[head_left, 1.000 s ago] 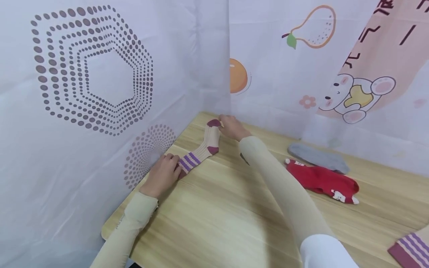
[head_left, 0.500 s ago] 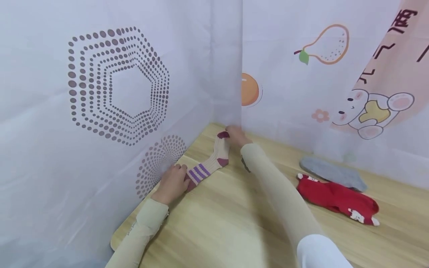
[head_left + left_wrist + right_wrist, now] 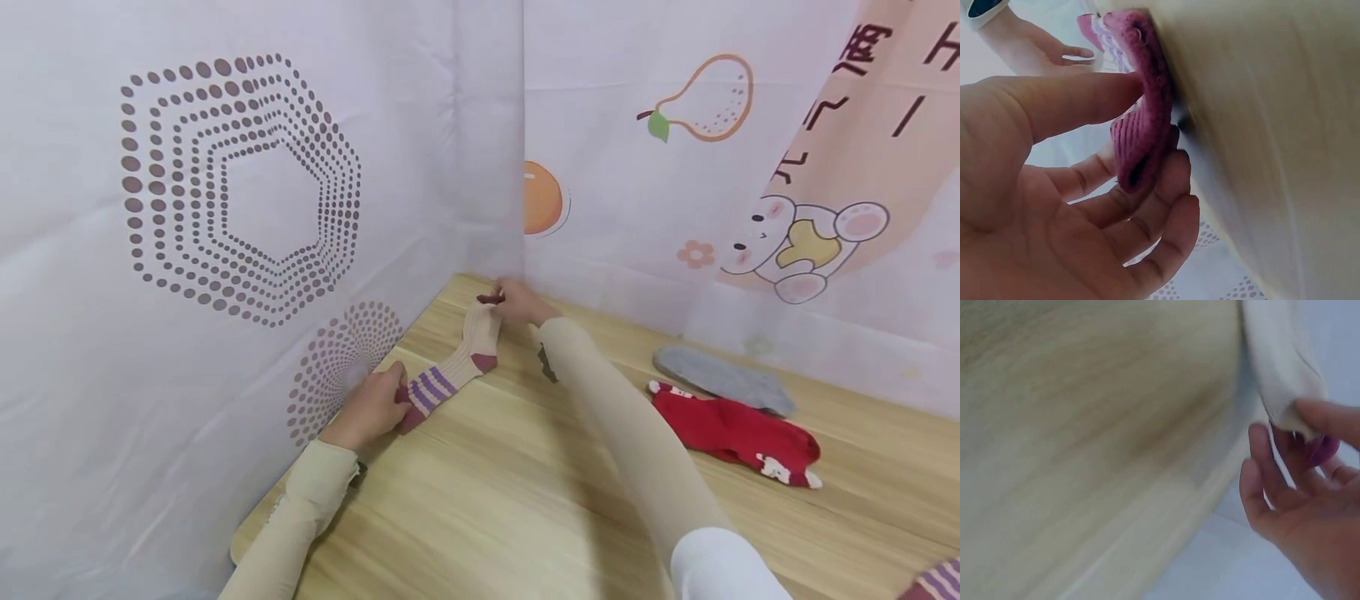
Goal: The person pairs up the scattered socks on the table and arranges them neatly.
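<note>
A cream sock (image 3: 452, 367) with purple stripes and maroon toe, heel and cuff stretches along the table's far left corner. My left hand (image 3: 369, 408) pinches its maroon cuff (image 3: 1141, 119); in the left wrist view the thumb lies on one side and the fingers curl under the other. At the toe end, my right hand (image 3: 522, 302) pinches the sock between thumb and fingers. The right wrist view shows the cream knit (image 3: 1285, 369) under the thumb and the maroon toe (image 3: 1321, 450) bent down among the fingers.
Right of my right forearm lie a red sock (image 3: 735, 433) with white animal figures and a grey sock (image 3: 723, 379) behind it. Another striped sock (image 3: 937, 582) shows at the lower right edge. Printed curtains (image 3: 420, 125) border the wooden table (image 3: 480, 508) at left and back.
Both hands have gone from resting at the sock's ends to pinching them. The toe is now lifted and folded at my right hand, and the cuff is raised at my left.
</note>
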Demonstrator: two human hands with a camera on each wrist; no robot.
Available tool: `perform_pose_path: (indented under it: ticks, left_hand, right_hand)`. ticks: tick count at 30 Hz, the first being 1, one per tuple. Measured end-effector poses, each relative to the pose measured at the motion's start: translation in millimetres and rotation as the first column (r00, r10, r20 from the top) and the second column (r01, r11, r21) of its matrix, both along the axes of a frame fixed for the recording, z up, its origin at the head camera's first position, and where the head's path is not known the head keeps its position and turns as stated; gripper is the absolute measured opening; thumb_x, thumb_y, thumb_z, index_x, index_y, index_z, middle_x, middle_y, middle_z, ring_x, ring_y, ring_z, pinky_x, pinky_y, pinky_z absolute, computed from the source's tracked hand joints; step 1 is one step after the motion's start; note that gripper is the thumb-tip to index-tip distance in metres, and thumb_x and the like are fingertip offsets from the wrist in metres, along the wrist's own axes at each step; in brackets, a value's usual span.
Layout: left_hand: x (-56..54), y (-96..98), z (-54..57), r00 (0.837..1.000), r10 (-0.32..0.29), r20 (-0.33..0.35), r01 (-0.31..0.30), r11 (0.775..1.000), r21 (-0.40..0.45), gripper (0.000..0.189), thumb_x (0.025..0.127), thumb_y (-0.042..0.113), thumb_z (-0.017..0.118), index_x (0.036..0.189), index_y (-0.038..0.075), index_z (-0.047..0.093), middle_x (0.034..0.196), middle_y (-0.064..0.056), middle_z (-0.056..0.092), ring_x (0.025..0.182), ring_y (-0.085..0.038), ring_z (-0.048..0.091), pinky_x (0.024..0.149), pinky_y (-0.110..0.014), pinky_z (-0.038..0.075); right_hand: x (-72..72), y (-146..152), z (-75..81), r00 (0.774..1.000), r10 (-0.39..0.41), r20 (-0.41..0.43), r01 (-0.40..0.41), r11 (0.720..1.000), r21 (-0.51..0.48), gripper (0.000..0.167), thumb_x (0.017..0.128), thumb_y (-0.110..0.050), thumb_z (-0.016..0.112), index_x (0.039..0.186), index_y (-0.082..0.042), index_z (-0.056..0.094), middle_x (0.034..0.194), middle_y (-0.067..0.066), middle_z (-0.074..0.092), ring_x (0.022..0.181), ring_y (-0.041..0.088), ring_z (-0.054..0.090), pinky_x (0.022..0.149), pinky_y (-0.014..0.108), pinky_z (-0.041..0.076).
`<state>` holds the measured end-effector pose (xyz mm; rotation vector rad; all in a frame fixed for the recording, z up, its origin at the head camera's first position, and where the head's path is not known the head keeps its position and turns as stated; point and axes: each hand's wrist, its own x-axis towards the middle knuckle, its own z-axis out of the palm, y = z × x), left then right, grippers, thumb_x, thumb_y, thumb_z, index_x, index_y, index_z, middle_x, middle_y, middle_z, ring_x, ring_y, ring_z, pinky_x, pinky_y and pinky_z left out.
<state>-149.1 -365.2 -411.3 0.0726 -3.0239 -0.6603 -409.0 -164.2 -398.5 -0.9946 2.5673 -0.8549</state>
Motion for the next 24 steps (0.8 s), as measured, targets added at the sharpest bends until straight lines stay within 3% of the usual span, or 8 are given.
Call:
perform_pose_path:
  ticks: [6, 15, 20, 24]
  left_hand:
    - [-0.7, 0.3, 0.1, 1.000, -0.023, 0.017, 0.022, 0.998, 0.051, 0.025, 0.083, 0.001, 0.076, 0.095, 0.006, 0.054, 0.079, -0.005, 0.062, 0.070, -0.019, 0.058, 0.063, -0.033, 0.050]
    - [0.8, -2.5, 0.8, 0.994, -0.100, -0.039, 0.104, 0.988, 0.111, 0.021, 0.083, -0.008, 0.070, 0.097, 0.000, 0.057, 0.083, -0.011, 0.065, 0.073, -0.022, 0.061, 0.064, -0.034, 0.052]
    - [0.4, -1.2, -0.3, 0.992, -0.119, -0.043, 0.123, 0.987, 0.103, 0.021, 0.084, -0.007, 0.070, 0.098, 0.001, 0.057, 0.088, -0.016, 0.067, 0.076, -0.024, 0.062, 0.067, -0.038, 0.052]
    - [-0.4, 2.9, 0.7, 0.990, -0.132, -0.053, 0.136, 0.987, 0.082, 0.021, 0.084, -0.006, 0.071, 0.098, 0.002, 0.057, 0.086, -0.013, 0.067, 0.074, -0.022, 0.061, 0.066, -0.038, 0.051]
  right_hand:
    - [-0.1, 9.8, 6.6, 0.997, 0.002, 0.081, 0.008, 0.992, -0.126, 0.018, 0.093, -0.011, 0.066, 0.103, 0.001, 0.059, 0.107, 0.021, 0.066, 0.099, 0.029, 0.061, 0.079, 0.032, 0.049]
    - [0.2, 32.5, 18.5, 0.993, -0.088, -0.079, 0.068, 0.971, -0.229, 0.007, 0.090, 0.007, 0.059, 0.098, 0.005, 0.059, 0.100, 0.025, 0.068, 0.095, 0.034, 0.066, 0.079, 0.037, 0.053]
    - [0.1, 47.5, 28.4, 0.990, -0.100, -0.101, 0.074, 0.969, -0.234, 0.008, 0.091, 0.007, 0.059, 0.098, 0.004, 0.058, 0.097, 0.024, 0.068, 0.091, 0.031, 0.066, 0.077, 0.036, 0.052]
    - [1.0, 58.9, 33.2, 0.989, -0.095, -0.111, 0.069, 0.973, -0.221, 0.008, 0.092, 0.005, 0.059, 0.098, 0.001, 0.057, 0.096, 0.021, 0.068, 0.088, 0.029, 0.065, 0.075, 0.034, 0.052]
